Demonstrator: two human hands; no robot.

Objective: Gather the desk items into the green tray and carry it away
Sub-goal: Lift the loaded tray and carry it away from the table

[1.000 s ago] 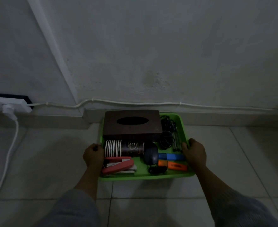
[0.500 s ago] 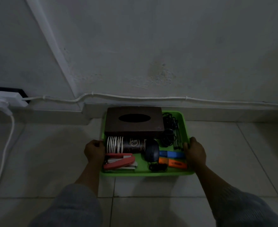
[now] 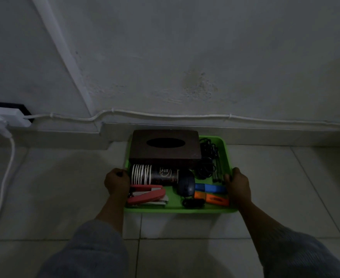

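Note:
The green tray (image 3: pixel 181 210) is low over a tiled floor near the wall; whether it touches the floor I cannot tell. My left hand (image 3: pixel 117 181) grips its left rim and my right hand (image 3: pixel 239 184) grips its right rim. Inside lie a dark brown tissue box (image 3: pixel 165 146), a stack of paper cups (image 3: pixel 154 175) on its side, a red stapler (image 3: pixel 147 196), a dark computer mouse (image 3: pixel 186 186), a blue highlighter (image 3: pixel 210 188), an orange highlighter (image 3: pixel 212 198), black cables (image 3: pixel 206 157) and several pens (image 3: pixel 217 169).
A grey wall (image 3: pixel 185 57) rises right behind the tray, with a white cable (image 3: pixel 165 115) running along its base above a skirting ledge. A white power strip (image 3: pixel 4 117) with a plug and cord (image 3: pixel 3 187) sits at the far left. Pale floor tiles (image 3: pixel 275 187) surround the tray.
The tray, held in both hands, has moved a little closer to the wall's base. Both hands keep the same hold on the rims.

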